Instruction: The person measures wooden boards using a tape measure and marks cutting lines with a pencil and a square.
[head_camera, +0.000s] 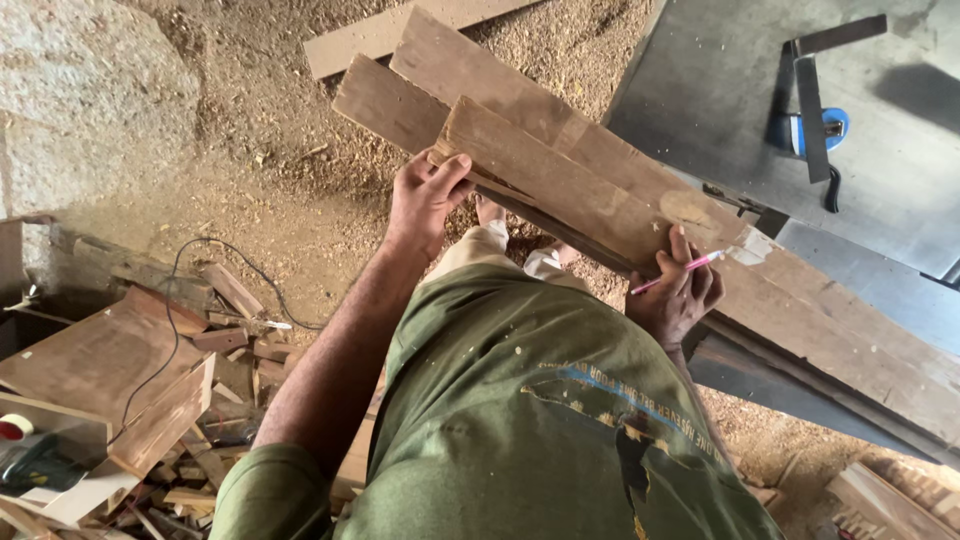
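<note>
Wooden plank (560, 185), short and brown, lies on top of two longer boards (440, 75) that rest on the grey metal table (700, 90) at the right and run out over the sawdust floor (290, 190). Its long axis runs from the far left down to the near right, the same slant as the boards under it. The left hand (425, 200) is closed on the plank's far-left end, thumb on the top face and fingers curled around the end edge. The right hand (678, 295) sits at the near-right end, clamped on a pink pencil (680, 270) whose tip points toward a pale patch on the board just beyond; the thumb rests against the plank's near edge. So each hand has one end of the plank, the left reaching farther out than the right. On the table, well apart, lie a metal square (812, 100) and a blue tool (825, 125). Offcuts (200, 340) and a black cable (175, 330) litter the floor at the left.
</note>
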